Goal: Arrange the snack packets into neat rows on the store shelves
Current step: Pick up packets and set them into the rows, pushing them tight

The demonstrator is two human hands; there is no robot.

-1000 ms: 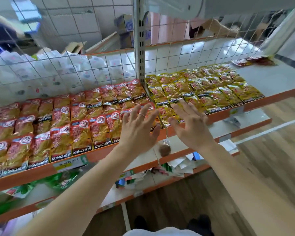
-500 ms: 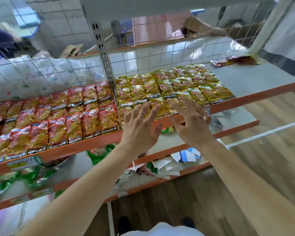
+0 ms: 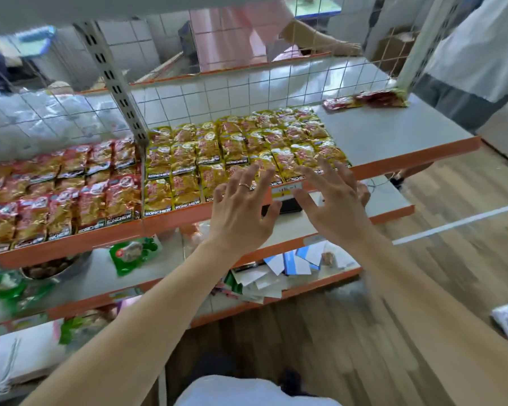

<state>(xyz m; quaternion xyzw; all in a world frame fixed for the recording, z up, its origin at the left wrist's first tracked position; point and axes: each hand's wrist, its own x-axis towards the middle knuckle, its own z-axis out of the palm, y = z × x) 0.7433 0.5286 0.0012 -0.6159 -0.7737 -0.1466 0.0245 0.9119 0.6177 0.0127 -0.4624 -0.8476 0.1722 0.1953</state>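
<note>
Head view: left hand [image 3: 241, 219], right hand [image 3: 336, 213] shifted over yellow packets [image 3: 210, 148], fingers [image 3: 245, 183] still spread.

This is a small shop, plainly. Tiered grey metal shelves with orange front edges [image 3: 393, 136] are set along a slotted grey steel upright [image 3: 112, 74] and backed by a white wire grid panel [image 3: 247, 92]. One shelf carries many identical yellow foil snack packets [image 3: 211, 148] marked KONCHEW, laid in rows beside matching red foil snack packets [image 3: 59, 200]. A small paper price label [image 3: 286, 190] sits on the orange edge. A brown cardboard box [image 3: 393, 51] stands behind the grid.
</note>
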